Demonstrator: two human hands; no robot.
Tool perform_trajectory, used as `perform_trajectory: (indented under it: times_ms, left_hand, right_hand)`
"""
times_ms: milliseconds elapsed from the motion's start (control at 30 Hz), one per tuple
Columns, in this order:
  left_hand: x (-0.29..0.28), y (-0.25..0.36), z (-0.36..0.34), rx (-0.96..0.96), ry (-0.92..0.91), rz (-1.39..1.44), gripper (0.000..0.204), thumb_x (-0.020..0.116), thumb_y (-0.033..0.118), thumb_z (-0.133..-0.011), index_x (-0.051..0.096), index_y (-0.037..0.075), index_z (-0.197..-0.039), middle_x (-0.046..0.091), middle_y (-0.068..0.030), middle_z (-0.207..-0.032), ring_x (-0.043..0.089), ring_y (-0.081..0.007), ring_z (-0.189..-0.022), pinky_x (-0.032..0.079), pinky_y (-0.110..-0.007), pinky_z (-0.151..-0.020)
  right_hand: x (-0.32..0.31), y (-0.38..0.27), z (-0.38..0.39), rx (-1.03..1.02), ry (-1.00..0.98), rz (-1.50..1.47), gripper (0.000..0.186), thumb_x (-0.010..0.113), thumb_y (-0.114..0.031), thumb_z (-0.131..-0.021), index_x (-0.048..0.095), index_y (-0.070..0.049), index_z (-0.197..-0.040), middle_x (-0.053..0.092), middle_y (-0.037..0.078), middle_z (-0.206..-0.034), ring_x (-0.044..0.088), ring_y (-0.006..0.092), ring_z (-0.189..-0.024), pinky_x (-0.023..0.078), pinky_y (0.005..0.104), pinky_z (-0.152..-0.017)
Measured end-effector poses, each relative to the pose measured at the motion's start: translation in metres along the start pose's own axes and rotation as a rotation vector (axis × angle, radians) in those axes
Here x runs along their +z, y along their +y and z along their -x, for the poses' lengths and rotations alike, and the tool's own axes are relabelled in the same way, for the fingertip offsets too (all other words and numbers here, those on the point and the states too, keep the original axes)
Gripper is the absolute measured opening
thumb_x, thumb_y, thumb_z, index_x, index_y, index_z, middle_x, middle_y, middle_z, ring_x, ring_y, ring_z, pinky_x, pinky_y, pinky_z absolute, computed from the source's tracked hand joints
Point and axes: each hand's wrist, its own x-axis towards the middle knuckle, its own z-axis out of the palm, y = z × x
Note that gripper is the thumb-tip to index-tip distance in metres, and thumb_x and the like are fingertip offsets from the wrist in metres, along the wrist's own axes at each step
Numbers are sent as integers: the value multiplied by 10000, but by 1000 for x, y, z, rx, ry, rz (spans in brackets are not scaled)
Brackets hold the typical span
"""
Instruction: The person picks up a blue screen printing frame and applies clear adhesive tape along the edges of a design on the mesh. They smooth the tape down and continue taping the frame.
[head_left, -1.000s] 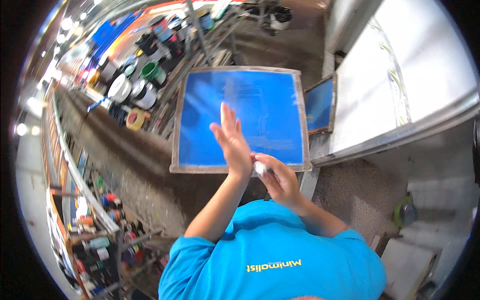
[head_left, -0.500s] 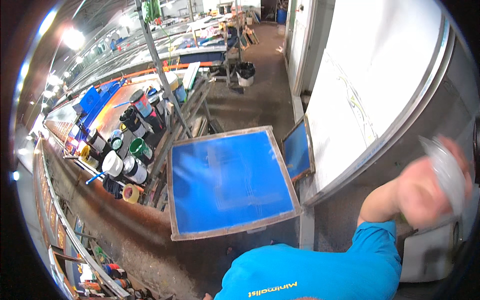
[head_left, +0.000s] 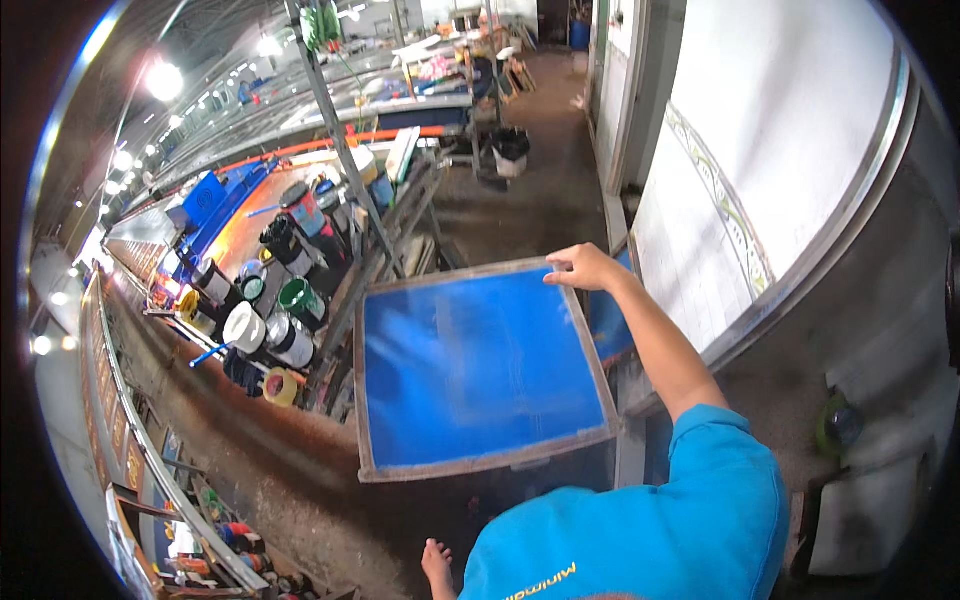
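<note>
A screen-printing frame [head_left: 470,370] with a blue mesh and a worn wooden rim lies in front of me. Over its far right corner reaches my right hand [head_left: 585,268], with thumb and fingertips drawn together in a pinch at the rim. Something small and pale seems to be between them, too small to make out. My left hand [head_left: 437,562] hangs low by my body near the bottom edge, fingers somewhat apart and holding nothing, away from the frame.
Several ink tubs and a white bucket [head_left: 244,328] crowd a bench at the left, with a roll of tape [head_left: 280,386] at its edge. A second blue screen [head_left: 610,322] leans by the wall panel [head_left: 700,230]. A bin [head_left: 510,150] stands beyond.
My right hand has swung from the far right, where it held a clear, filmy piece, to the frame's far right corner. My left hand has come further into view.
</note>
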Motion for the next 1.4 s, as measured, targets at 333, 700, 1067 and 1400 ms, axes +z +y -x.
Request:
perform_trajectory:
  times_ms: [333,700,1067,1400]
  left_hand:
    - [-43,-41,33,-236,-211,-620,398,636,444,-966,697,57,-898,671,-37,-773,614,-158,-654,491,-340,-583]
    - [31,55,-41,117,-321,-687,436,765,466,-870,771,45,-755,694,-41,-668,630,-141,-632,504,-352,-603]
    - [-27,28,18,-586,-376,-1071,742,438,635,-998,420,145,-1555,538,-183,-1479,472,-340,-1406,340,-559,-1157]
    - [-36,-31,123,-507,-330,323,807,359,709,-1001,581,23,-1363,610,-179,-1397,593,-312,-1249,444,-474,-1096]
  right_hand:
    - [241,113,283,586,131,-684,315,692,-350,-963,711,-36,-973,705,40,-772,650,117,-697,524,310,-665]
    - [209,67,371,822,168,-479,452,793,-444,-850,681,-36,-689,672,54,-628,590,124,-554,461,326,-553]
    - [309,254,572,614,-141,142,323,576,-17,-881,695,6,-1181,699,146,-846,648,211,-643,505,376,-533]
    - [315,63,533,957,-823,-349,282,543,-220,-985,703,-34,-1124,733,132,-853,706,249,-769,540,416,-670]
